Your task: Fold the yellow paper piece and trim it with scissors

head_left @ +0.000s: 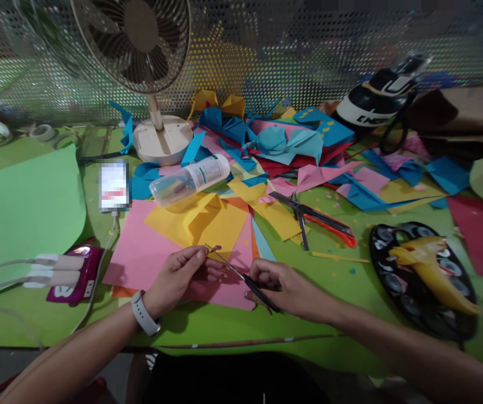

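Head view: left hand (pixel 178 275) pinches paper scrap (pixel 214 248); right hand (pixel 281 286) works scissors (pixel 245 279).

Illumination is even and moderately bright, coming from above; colours of the paper sheets are saturated. Soft shadows fall toward the viewer beneath the left hand (pixel 178 275) and the right hand (pixel 281 283), darkening the pink sheet (pixel 140 252) under them. Behind the fan (pixel 134 42), the perforated metal screen (pixel 309 50) shows bright glare patches. Wide-angle distortion bends the table edge (pixel 224 343) and stretches both forearms. Right of the fan, the palette (pixel 422 280) and the helmet (pixel 376 101) are smeared by blur. A pixelated block covers the phone (pixel 114 185) below-left of the fan.
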`<state>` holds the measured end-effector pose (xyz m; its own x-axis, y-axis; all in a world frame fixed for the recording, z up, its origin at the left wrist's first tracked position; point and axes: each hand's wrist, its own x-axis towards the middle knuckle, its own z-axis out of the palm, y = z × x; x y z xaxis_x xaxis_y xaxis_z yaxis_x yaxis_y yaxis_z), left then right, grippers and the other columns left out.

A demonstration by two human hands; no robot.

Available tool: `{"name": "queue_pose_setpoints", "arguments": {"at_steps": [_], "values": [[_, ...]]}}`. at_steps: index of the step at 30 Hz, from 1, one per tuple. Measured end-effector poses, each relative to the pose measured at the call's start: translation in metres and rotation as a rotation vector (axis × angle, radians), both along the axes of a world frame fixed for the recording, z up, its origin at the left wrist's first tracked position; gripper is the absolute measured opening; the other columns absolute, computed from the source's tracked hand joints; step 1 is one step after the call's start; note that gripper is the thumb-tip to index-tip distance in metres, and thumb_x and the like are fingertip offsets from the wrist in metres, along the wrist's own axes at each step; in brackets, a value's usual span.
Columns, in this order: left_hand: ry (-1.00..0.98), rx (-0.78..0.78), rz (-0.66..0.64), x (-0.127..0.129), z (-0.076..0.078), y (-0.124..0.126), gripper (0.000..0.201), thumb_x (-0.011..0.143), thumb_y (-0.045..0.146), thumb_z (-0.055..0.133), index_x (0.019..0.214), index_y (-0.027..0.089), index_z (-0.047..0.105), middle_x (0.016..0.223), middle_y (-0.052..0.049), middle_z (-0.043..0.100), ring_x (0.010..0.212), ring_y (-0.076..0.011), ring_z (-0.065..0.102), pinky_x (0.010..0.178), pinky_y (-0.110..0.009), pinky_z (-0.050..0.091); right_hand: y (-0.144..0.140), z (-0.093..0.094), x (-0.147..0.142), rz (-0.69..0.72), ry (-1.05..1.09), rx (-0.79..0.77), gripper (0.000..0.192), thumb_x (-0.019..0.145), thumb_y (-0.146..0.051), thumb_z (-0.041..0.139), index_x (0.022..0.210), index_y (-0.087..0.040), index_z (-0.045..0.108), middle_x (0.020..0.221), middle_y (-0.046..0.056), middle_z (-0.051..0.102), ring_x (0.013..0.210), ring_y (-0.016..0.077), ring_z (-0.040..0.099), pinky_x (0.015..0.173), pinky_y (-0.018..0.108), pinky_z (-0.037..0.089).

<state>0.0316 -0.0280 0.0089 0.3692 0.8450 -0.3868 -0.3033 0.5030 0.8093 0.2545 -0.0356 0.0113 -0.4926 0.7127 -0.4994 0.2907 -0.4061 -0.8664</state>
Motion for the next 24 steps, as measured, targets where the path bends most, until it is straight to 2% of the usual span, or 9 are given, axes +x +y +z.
{"name": "queue_pose_setpoints", "arguments": {"at_steps": [7,13,24], "values": [[0.014,-0.018,-0.004,-0.0018,-0.0015,0.0004,0.025,0.086,0.036,0.060,0.097,0.013,0.062,0.090,-0.011,0.074,0.078,-0.0178,0.070,0.074,-0.029,0.055,-0.0005,-0.0051,0.0008,-0.028,0.033,-0.024,0.047,0.065,-0.054,0.075,0.071,-0.020,0.043,0.055,-0.008,0.044,0.050,0.0066,0.043,0.044,0.018,0.031],[0.081,-0.056,0.035,-0.0044,-0.0005,0.0025,0.024,0.084,0.038,0.063,0.087,0.014,0.060,0.084,-0.009,0.074,0.070,-0.0176,0.070,0.062,-0.027,0.056,0.0021,-0.0091,0.0026,-0.095,0.068,-0.017,0.051,0.059,-0.052,0.080,0.068,-0.019,0.042,0.053,-0.010,0.039,0.049,0.0054,0.038,0.044,0.018,0.028],[0.128,-0.024,0.030,-0.0024,0.0007,0.0023,0.028,0.080,0.040,0.067,0.086,0.014,0.060,0.086,-0.010,0.074,0.073,-0.0190,0.070,0.066,-0.030,0.057,0.0020,-0.0084,0.0028,-0.079,0.037,-0.047,0.049,0.060,-0.054,0.078,0.069,-0.020,0.044,0.053,-0.008,0.045,0.048,0.0072,0.043,0.044,0.019,0.030]]}}
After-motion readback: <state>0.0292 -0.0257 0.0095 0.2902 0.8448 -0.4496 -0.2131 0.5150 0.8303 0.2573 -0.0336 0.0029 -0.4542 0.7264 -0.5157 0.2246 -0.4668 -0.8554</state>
